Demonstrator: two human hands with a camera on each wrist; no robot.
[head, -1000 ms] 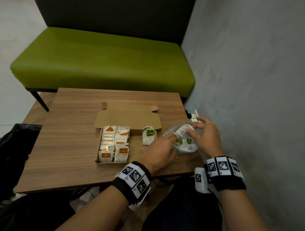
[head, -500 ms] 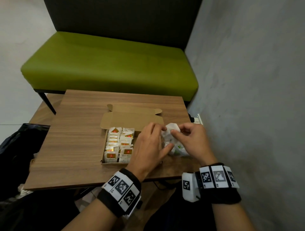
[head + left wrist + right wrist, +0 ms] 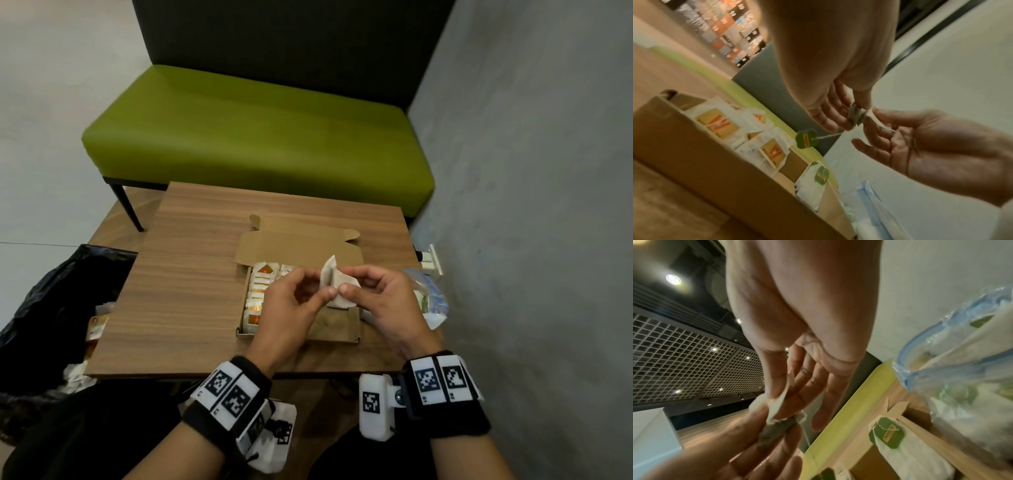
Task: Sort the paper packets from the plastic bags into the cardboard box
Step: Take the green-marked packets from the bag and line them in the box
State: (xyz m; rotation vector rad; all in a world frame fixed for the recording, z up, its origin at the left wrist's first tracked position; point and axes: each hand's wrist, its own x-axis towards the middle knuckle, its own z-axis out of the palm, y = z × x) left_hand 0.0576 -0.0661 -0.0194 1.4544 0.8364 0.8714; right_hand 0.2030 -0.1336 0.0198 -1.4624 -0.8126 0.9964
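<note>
Pinching one small white paper packet [image 3: 334, 286] from both sides: left hand [image 3: 289, 310] and right hand [image 3: 385, 301] fingertips meet on it, above the open brown cardboard box [image 3: 342, 327]. Clear blue-edged plastic bag [image 3: 430, 301] lies right of the right fingers.

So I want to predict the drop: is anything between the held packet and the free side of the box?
Nothing visible: both hands pinch the packet above the box, its right side holding one green-tagged packet.
</note>
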